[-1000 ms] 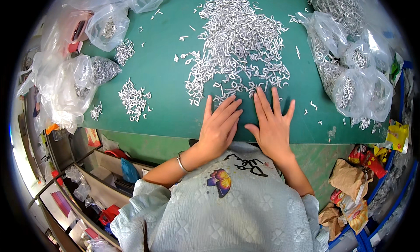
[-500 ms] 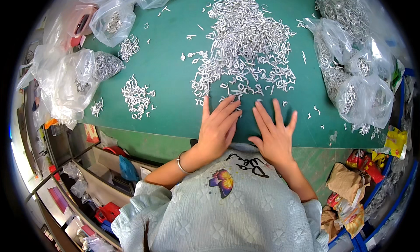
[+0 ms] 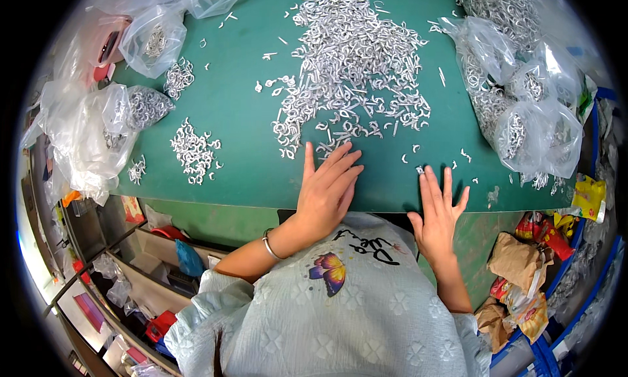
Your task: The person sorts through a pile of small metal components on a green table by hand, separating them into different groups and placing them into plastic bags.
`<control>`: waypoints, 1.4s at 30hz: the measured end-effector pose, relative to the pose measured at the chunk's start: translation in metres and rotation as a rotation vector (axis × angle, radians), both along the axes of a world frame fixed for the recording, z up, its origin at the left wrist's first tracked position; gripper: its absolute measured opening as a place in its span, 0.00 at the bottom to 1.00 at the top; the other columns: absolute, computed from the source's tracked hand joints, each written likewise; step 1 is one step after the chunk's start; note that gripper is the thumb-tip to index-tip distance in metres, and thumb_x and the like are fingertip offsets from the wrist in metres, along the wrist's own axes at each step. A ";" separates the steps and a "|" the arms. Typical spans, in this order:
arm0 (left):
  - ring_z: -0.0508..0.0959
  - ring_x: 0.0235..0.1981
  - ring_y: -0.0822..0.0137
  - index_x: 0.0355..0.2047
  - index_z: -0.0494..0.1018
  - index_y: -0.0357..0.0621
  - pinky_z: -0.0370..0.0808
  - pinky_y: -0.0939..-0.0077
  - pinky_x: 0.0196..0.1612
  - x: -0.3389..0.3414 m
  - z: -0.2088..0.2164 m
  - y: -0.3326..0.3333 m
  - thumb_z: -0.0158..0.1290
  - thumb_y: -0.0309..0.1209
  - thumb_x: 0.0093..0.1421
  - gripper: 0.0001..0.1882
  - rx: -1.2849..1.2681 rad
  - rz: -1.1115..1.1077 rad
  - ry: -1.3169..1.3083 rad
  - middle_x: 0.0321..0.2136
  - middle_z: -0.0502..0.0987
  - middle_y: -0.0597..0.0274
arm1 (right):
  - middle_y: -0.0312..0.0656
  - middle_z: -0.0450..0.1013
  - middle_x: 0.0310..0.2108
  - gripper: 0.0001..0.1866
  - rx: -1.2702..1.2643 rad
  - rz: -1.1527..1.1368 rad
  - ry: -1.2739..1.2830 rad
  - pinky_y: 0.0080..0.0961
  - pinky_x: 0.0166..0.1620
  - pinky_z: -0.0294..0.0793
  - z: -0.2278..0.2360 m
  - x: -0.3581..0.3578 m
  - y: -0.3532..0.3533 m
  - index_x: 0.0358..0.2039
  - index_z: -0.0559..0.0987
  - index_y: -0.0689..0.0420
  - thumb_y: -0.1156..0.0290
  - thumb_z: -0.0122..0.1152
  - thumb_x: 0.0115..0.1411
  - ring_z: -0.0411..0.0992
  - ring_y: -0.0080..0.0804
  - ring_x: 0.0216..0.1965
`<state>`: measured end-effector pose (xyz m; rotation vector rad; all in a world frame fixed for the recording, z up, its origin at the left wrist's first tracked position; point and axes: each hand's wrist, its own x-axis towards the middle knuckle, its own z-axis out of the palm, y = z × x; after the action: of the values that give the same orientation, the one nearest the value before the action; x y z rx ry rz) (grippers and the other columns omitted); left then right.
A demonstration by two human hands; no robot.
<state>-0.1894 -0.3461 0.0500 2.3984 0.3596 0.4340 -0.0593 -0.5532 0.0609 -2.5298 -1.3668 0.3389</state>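
Note:
A large pile of small, curved silver metal pieces (image 3: 356, 56) is spread over the green tabletop (image 3: 242, 108). My left hand (image 3: 327, 187) is open, fingers stretched toward the pile's near edge, with a few loose pieces just beyond the fingertips. Whether anything lies beneath its fingers is hidden. Further right and nearer the table's front edge, my right hand (image 3: 439, 220) is also open, fingers spread. Its index fingertip rests at a small silver piece (image 3: 420, 170). A few more loose pieces lie beyond and right of that hand.
Smaller heaps (image 3: 194, 151) of the same pieces lie on the left, beside clear plastic bags (image 3: 78, 128) partly filled with them. More filled bags (image 3: 540, 135) stand on the right. Below the table are drawers (image 3: 150, 259) at left and paper bags and packets (image 3: 520, 266) at right.
My right hand has moved right and toward the table's front edge, away from the pile, with a small piece now at its fingertip. My left hand stays nearly in place.

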 end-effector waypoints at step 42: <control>0.80 0.42 0.67 0.48 0.74 0.36 0.76 0.74 0.45 0.151 0.061 0.137 0.51 0.25 0.63 0.13 -0.455 -0.146 -0.090 0.43 0.79 0.56 | 0.46 0.54 0.67 0.35 0.109 -0.007 0.005 0.63 0.65 0.37 0.000 0.028 0.021 0.62 0.64 0.61 0.61 0.61 0.55 0.45 0.52 0.70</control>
<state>-0.0385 -0.2093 0.1114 1.9401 0.2132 0.3485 -0.0315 -0.5321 0.0607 -2.4431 -1.3367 0.2618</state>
